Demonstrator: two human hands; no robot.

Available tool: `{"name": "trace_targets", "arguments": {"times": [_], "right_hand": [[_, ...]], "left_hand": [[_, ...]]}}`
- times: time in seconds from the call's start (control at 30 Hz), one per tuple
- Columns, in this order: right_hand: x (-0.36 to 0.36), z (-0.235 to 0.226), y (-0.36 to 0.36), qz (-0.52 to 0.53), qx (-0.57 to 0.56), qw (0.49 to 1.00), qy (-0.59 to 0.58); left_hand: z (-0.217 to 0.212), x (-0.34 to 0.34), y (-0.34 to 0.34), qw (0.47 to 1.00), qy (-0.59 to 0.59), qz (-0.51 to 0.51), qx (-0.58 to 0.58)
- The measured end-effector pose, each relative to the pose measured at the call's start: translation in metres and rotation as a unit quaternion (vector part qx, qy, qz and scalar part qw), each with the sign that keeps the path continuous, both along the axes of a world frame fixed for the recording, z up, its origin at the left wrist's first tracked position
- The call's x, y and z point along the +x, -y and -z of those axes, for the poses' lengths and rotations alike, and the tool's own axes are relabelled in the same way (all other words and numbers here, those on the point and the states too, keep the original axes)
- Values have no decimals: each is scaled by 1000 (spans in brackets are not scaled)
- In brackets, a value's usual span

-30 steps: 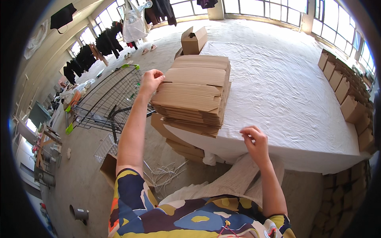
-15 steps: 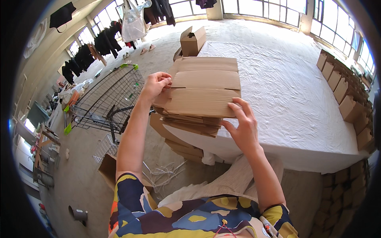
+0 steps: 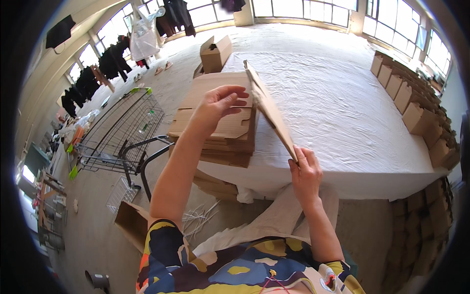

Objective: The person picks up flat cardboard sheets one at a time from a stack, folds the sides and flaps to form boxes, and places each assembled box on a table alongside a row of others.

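Observation:
My right hand (image 3: pixel 306 175) is closed on the near corner of a flat, folded brown cardboard box (image 3: pixel 270 111). This flat box stands tilted almost on edge, just right of a stack of flattened cardboard boxes (image 3: pixel 231 128). Above the stack hovers my left hand (image 3: pixel 221 104), its fingers loosely bent and apart, holding nothing. The fingertips point toward the raised flat box without touching it. Under the stack is the left part of a table with a white cloth (image 3: pixel 342 117).
Folded-up boxes (image 3: pixel 416 117) line the table's right edge; another upright box (image 3: pixel 216 54) stands beyond the stack. A wire shopping cart (image 3: pixel 122 130) is on the left. Below it, an open carton (image 3: pixel 131 223) and white straps (image 3: pixel 199 218) lie on the floor. More boxes (image 3: pixel 418 230) are piled lower right.
The flat box has come off the stack and swung up on edge to the right, held by my right hand. My left hand has let go of its left side and moved right.

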State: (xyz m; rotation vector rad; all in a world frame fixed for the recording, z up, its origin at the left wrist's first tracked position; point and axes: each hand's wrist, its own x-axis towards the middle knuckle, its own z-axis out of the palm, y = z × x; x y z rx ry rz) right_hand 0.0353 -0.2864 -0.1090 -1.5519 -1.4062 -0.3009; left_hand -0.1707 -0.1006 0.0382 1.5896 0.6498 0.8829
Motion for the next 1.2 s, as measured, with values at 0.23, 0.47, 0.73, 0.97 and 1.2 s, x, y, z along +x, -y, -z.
{"name": "trace_targets", "arguments": {"times": [0.23, 0.47, 0.73, 0.97, 1.2], "right_hand": [[16, 20, 14, -21, -35, 997, -59], [21, 17, 16, -34, -46, 995, -87], [60, -50, 7, -235, 62, 934, -260], [84, -128, -46, -254, -1, 899, -358], [83, -141, -90, -223, -108, 927, -280]], "left_hand": [[6, 56, 7, 981, -35, -57, 183], [-3, 86, 9, 934, -46, -11, 355], [3, 102, 9, 911, -47, 28, 409], [-5, 105, 8, 911, -21, 44, 410], [-8, 107, 11, 909, -9, 70, 410]]}}
